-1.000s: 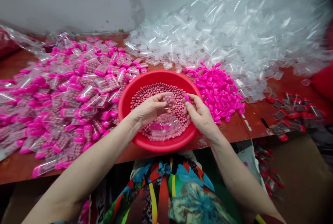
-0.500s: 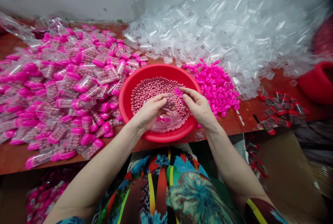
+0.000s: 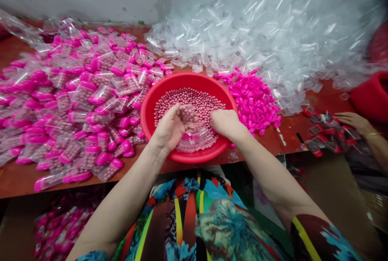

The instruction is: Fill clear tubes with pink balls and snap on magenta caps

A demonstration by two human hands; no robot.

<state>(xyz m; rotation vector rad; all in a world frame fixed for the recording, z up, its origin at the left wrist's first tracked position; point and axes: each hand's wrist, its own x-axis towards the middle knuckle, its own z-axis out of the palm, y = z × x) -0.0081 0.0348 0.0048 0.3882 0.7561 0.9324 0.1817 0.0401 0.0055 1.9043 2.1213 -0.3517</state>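
My left hand point(image 3: 169, 125) is closed around a small clear plastic container point(image 3: 188, 113) with pink beads in it, held over the red basin point(image 3: 148, 131). Loose pink beads point(image 3: 190, 96) fill much of the basin. A few clear pieces with pink parts point(image 3: 195, 142) lie on the beads near the front rim. My right hand point(image 3: 226, 123) is inside the basin's right side, back turned up and fingers curled under. What those fingers hold, if anything, is hidden. A heap of bright pink caps point(image 3: 256, 101) lies just right of the basin.
Many bead-filled containers with pink caps point(image 3: 100, 95) cover the table's left side. Clear plastic containers point(image 3: 242, 34) are piled along the wall. At the right, another person's hand point(image 3: 353, 120) touches small red-capped containers point(image 3: 321, 129), near a red tub point(image 3: 371, 95).
My right hand has dropped from beside the container into the beads, and the pink cap it held is out of sight. Another person's hand has come in at the right.
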